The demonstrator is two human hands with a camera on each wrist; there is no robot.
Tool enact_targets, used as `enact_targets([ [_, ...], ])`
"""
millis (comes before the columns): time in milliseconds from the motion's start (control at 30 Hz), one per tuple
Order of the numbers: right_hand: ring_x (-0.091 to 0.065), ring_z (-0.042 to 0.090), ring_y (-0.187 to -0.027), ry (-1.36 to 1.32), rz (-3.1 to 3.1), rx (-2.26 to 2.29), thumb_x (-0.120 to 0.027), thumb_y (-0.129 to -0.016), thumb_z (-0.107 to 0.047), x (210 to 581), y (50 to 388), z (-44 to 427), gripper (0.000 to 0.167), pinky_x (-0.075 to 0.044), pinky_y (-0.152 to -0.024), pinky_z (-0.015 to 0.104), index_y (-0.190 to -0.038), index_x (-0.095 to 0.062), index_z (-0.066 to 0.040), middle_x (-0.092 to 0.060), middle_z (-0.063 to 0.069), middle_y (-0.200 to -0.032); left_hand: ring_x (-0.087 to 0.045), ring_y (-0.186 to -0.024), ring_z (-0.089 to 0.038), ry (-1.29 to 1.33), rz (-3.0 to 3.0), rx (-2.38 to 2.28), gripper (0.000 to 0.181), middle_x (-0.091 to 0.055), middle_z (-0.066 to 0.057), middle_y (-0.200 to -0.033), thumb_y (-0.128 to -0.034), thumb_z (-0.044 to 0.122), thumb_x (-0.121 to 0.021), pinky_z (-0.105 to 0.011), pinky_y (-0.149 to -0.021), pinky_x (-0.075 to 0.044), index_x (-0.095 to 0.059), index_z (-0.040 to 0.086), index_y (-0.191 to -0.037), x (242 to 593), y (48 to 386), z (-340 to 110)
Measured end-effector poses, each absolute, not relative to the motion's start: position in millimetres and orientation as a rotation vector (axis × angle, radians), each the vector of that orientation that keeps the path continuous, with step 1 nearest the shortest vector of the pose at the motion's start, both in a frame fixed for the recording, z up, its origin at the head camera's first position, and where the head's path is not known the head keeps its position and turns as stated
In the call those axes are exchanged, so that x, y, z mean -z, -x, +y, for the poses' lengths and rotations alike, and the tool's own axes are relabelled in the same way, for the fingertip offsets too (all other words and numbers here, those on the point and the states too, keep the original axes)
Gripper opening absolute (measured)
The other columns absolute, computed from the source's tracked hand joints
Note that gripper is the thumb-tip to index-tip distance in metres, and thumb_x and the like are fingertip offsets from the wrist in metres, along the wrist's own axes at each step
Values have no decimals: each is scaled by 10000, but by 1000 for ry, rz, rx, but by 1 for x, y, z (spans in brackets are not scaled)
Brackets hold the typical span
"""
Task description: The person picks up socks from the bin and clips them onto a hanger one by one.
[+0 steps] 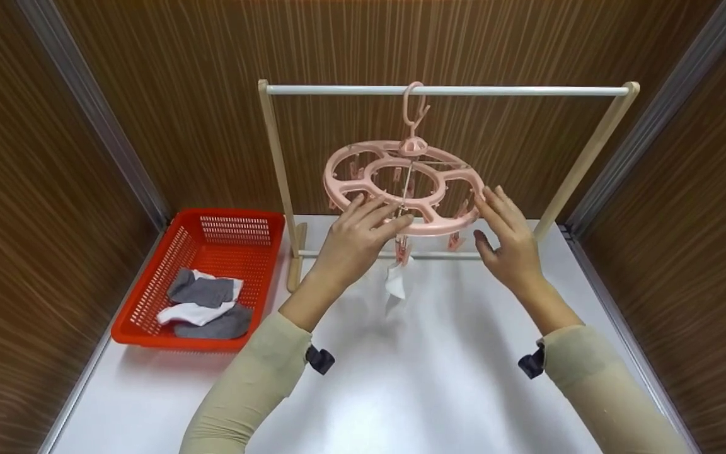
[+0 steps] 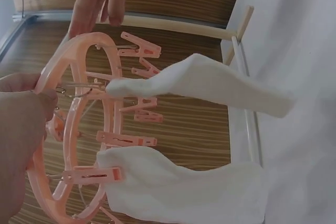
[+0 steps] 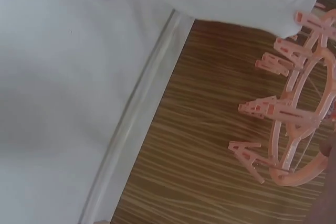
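A round pink clip hanger [image 1: 336, 184] hangs by its hook from the rack's white bar. My left hand [image 1: 353, 243] rests on the near-left part of its rim, fingers extended over the ring and thumb at the outer edge. At the right rim, my right hand [image 1: 509, 243] touches with straight fingertips, its thumb held apart. Pink clips [image 2: 139, 45] dangle beneath the ring. Two of them hold white socks, one sock [image 2: 199, 80] near the left thumb and a wider one [image 2: 178, 184] beside it. From above, the socks are mostly hidden by the ring and left hand.
A red basket [image 1: 125, 328] stands at the left with grey and white socks [image 1: 208, 293] inside. The drying rack's wooden legs [image 1: 583, 167] flank the hanger, and a low white crossbar [image 1: 445, 255] runs behind. Wood-patterned walls enclose the white table [image 1: 363, 403].
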State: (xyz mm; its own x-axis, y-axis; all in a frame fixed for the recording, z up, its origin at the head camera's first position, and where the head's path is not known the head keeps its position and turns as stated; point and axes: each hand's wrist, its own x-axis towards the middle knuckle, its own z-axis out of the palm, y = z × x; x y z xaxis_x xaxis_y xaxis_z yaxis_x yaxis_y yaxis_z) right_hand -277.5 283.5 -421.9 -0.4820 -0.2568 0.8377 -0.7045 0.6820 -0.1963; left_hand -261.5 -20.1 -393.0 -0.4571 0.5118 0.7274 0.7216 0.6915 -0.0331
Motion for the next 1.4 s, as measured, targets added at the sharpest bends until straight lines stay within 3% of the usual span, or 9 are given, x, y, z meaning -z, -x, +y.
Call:
enact_targets([
  [167,-492,336,-1367,-828,-2099,-566,-720,-855,55,419,285,285,531,-357,-1162,461,-1349,-635,-122,-579,84,-1426,-571,-1297,-292,944,-2140,403,386,-646,-53,-1349,-972,93,-618,-515,-1127,-394,-667,275,-1308,395,262,-21],
  [400,-587,310,-1275,-869,-2064,-547,-649,-911,12,421,284,282,361,-434,-1099,454,-1258,-691,-76,-658,64,-1329,-514,-1357,-276,928,-2190,381,435,-617,-34,-1391,-959,81,-642,-505,-1175,-320,-644,309,-1329,397,260,-24],
  [767,-617,318,-1214,-924,-1976,-510,-676,-883,59,419,278,273,404,-445,-1094,339,-1252,-703,-103,-699,70,-1241,-445,-1411,-294,893,-2179,414,401,-520,-78,-1489,-966,158,-654,-485,-1179,-325,-627,256,-1354,394,253,-29],
  [933,-607,310,-1217,-932,-1986,-473,-662,-900,58,414,274,265,420,-458,-1078,353,-1277,-691,-125,-694,70,-1238,-433,-1421,-280,906,-2110,386,406,-513,-77,-1495,-956,168,-665,-442,-1185,-325,-619,231,-1355,386,245,-24],
  [1167,-628,275,-1179,-910,-1978,-409,-672,-903,37,409,265,255,427,-550,-940,434,-1285,-688,-153,-705,41,-1214,-463,-1394,-310,960,-2072,351,537,-559,-88,-1451,-880,182,-762,-436,-1181,-335,-589,189,-1388,383,244,-9],
  [1400,-637,282,-1154,-873,-1950,-459,-674,-895,53,409,258,243,416,-530,-975,407,-1258,-706,-148,-713,50,-1199,-440,-1412,-299,965,-2161,294,563,-531,-59,-1481,-893,233,-749,-415,-1199,-302,-562,166,-1420,388,249,0],
])
